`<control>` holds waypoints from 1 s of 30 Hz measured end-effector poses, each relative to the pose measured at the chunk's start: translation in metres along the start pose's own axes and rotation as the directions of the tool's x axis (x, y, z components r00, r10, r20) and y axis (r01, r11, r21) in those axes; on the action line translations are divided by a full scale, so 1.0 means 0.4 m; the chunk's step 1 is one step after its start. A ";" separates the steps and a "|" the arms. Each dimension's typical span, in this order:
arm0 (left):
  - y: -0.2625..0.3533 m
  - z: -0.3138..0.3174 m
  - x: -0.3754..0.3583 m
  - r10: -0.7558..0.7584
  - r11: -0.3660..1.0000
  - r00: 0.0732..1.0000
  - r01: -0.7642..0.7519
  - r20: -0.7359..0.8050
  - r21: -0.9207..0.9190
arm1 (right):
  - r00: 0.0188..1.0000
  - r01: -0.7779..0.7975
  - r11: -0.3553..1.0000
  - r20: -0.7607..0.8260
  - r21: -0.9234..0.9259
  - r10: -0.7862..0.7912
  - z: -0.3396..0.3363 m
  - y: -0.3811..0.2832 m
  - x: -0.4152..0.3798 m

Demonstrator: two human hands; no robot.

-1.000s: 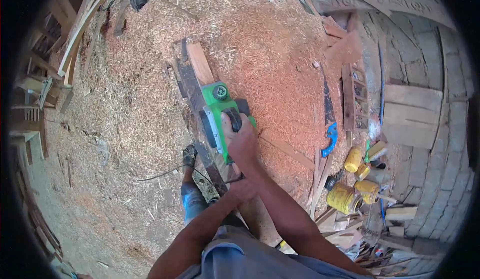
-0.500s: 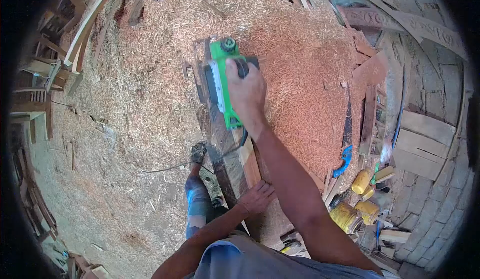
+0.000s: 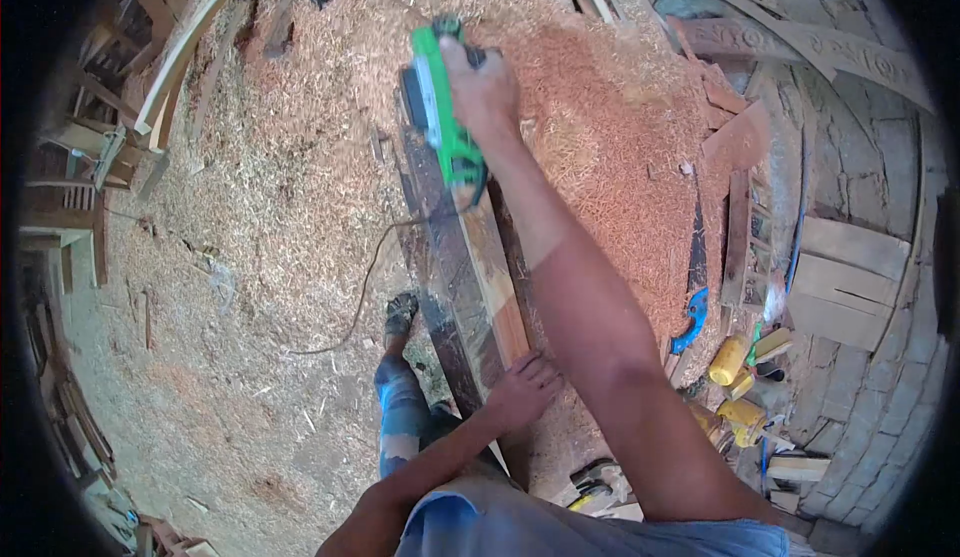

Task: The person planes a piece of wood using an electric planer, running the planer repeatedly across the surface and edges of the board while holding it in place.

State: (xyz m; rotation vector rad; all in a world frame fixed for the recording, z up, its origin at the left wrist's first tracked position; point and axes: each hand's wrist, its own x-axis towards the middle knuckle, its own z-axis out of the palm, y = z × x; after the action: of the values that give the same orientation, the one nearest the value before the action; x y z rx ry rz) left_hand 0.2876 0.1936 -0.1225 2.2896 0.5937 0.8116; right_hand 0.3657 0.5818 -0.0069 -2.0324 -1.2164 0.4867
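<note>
My right hand is wrapped round the handle of a green electric planer, near the far end of the work. Under and behind the planer runs a narrow, light-coloured wooden strip, lying on a dark, rough bench plank. My left hand grips the strip's near end, its fingers bent over the wood. A dark power cord trails from the planer's rear, off to the left across the floor. The planer's sole is hidden from above.
Wood shavings cover the floor all round. To the right lie a handsaw with a blue handle, yellow containers and carved boards. Timber pieces lean at the left. My foot stands beside the bench.
My right hand has pushed the planer forward, away from me, uncovering more of the strip. The cord has been drawn out into a wider curve. My left hand stays at the near end.
</note>
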 end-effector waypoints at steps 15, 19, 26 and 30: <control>-0.394 -0.090 0.343 -0.474 0.755 0.751 0.615 -0.459 0.227 | 0.770 -0.637 0.771 -0.032 0.030 0.637 -0.685 0.376 -1.306; -0.296 -0.031 0.257 -0.459 0.763 0.761 0.602 -0.459 0.236 | 0.646 -0.739 0.650 -0.088 0.177 0.758 -0.730 0.418 -1.510; -0.377 -0.053 0.303 -0.462 0.752 0.784 0.594 -0.415 0.285 | 0.612 -0.748 0.594 -0.039 0.297 0.790 -0.728 0.392 -1.583; -0.481 -0.032 0.313 -0.299 0.658 0.853 0.509 -0.428 0.555 | 0.793 -0.608 0.794 -0.032 0.012 0.608 -0.668 0.464 -1.612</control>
State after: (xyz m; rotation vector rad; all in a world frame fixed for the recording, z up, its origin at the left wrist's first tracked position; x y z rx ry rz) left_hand 0.3296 0.4071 -0.1973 2.4635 1.7176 0.8054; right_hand 0.3328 -0.1396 0.0145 -2.4055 -0.5006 0.7461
